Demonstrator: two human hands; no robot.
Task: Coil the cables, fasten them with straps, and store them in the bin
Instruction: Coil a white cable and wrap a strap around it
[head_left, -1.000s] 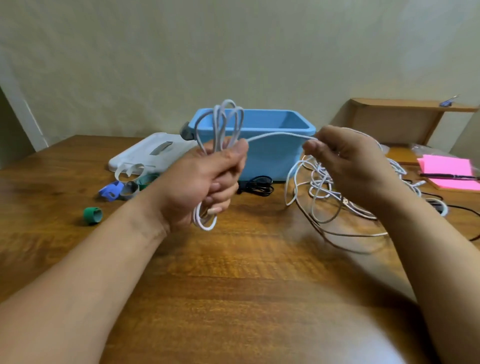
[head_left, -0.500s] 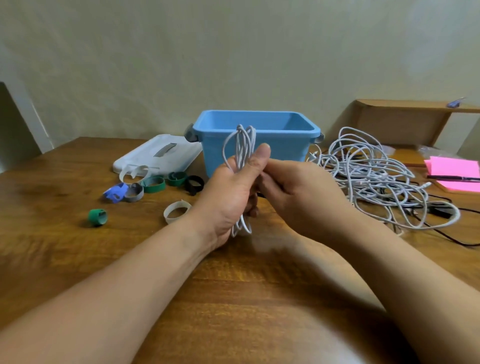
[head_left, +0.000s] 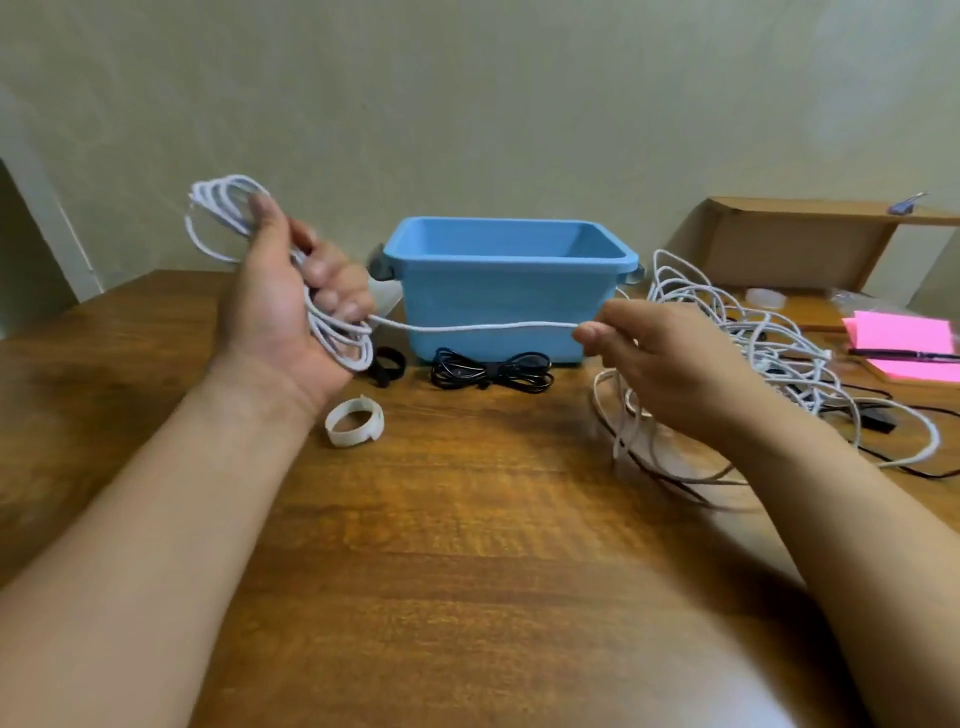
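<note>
Two hands hold one white cable (head_left: 483, 327) above the wooden table (head_left: 467, 545). The left hand (head_left: 280, 312), palm turned toward the camera, has its fingers curled round a coil (head_left: 218, 208) of that cable. The coil's long axis is tilted: its upper end sticks out past the thumb toward the upper left, and its lower end bulges out below the little finger, near the heel of the palm. From that lower end a single run of cable stretches almost level to the right hand (head_left: 670, 358), which pinches it between thumb and forefinger (how the other fingers lie is hard to make out). This taut run crosses in front of the blue bin (head_left: 498, 301), which stands upright at the back of the table. Beyond the right hand the cable falls into a loose tangle (head_left: 753, 317) spread over the table to the right of the bin. A black cable (head_left: 491, 369), bundled and drawn in at its middle, lies just in front of the bin. A white strap (head_left: 353, 421), curled into a ring, rests on the table below the left hand, and a black strap (head_left: 387, 364) sits beside the coil's lower end.
</note>
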